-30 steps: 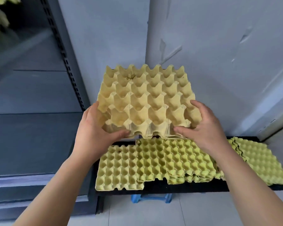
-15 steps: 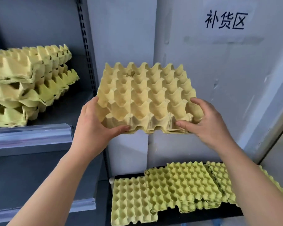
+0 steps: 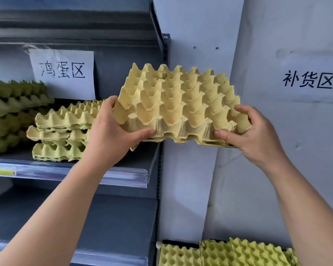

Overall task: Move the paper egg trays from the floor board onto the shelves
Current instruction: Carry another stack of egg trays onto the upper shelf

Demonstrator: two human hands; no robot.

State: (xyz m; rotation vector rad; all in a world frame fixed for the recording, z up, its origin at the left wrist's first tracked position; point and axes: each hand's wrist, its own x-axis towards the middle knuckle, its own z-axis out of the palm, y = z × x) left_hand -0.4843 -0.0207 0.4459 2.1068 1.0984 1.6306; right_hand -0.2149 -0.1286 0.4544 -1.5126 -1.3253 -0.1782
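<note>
A thin stack of yellow paper egg trays [image 3: 178, 100] hangs in the air at shelf height, just right of the shelf's end. My left hand [image 3: 112, 133] grips its near left corner, thumb along the front edge. My right hand [image 3: 256, 131] grips the near right corner the same way. On the grey shelf [image 3: 69, 169] to the left lie two piles of egg trays, one [image 3: 65, 129] close to my left hand and a taller one [image 3: 10, 116] at the far left. More trays [image 3: 229, 254] lie low down at the bottom right.
A white paper sign [image 3: 62, 72] with black characters hangs at the back of the shelf, under an upper shelf [image 3: 73, 20]. A second sign [image 3: 309, 81] is on the white wall to the right. A lower grey shelf [image 3: 112, 217] sits below.
Both hands have lifted the tray stack from above the floor board up to shelf height and a little toward the shelf. The view has risen with it; the floor trays dropped to the bottom edge.
</note>
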